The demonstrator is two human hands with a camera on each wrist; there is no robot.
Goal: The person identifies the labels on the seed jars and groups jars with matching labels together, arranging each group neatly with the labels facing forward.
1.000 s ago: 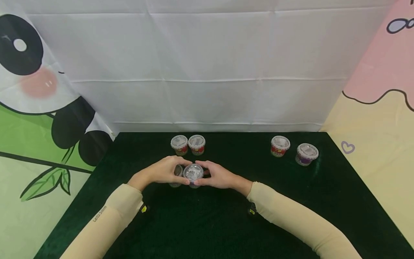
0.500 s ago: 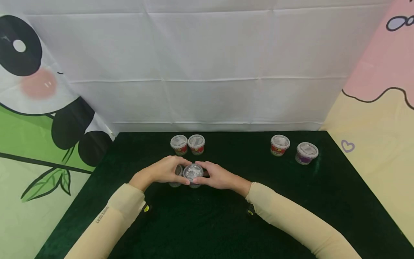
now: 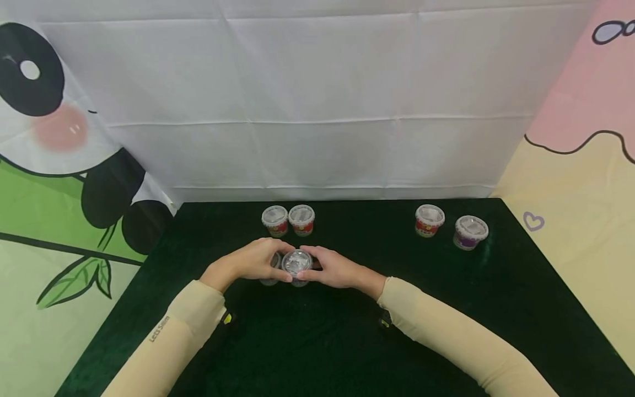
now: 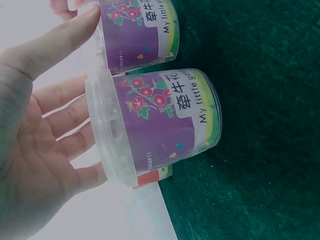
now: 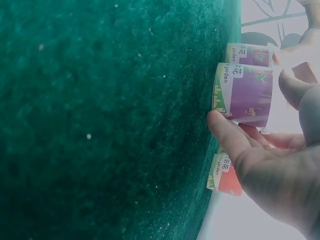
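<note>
Right purple tub (image 3: 296,264): upright at mid-table, lid on, standing between the two hands. The right hand (image 3: 334,268) pinches it, thumb at the near side of the lid and fingers round the far side; in the right wrist view one finger extends low, beside the tub's base.

Left purple tub (image 4: 162,127): upright just beside the right purple tub; whether the two touch cannot be told. Its lid is on and its label shows red flowers, Chinese characters and the words "My little". The left hand (image 3: 253,260) arches around it, thumb extended on the near side, the fingers behind. The left thumb and index fingertips reach the edge of the right purple tub's lid; whether they pinch it or merely touch cannot be told.

Behind the pair, a first red tub (image 3: 275,221) and a second red tub (image 3: 301,220) stand upright, lidded, side by side. Well apart, toward the person's right, a third red tub (image 3: 430,221) stands near an outer purple tub (image 3: 470,232), both upright and lidded, with a gap between them.

All stand on a table (image 3: 307,353) covered in dark green cloth. A creased white backdrop (image 3: 317,82) rises behind. The person wears pale sleeves (image 3: 161,336); the one on the left arm bears dark lettering.
</note>
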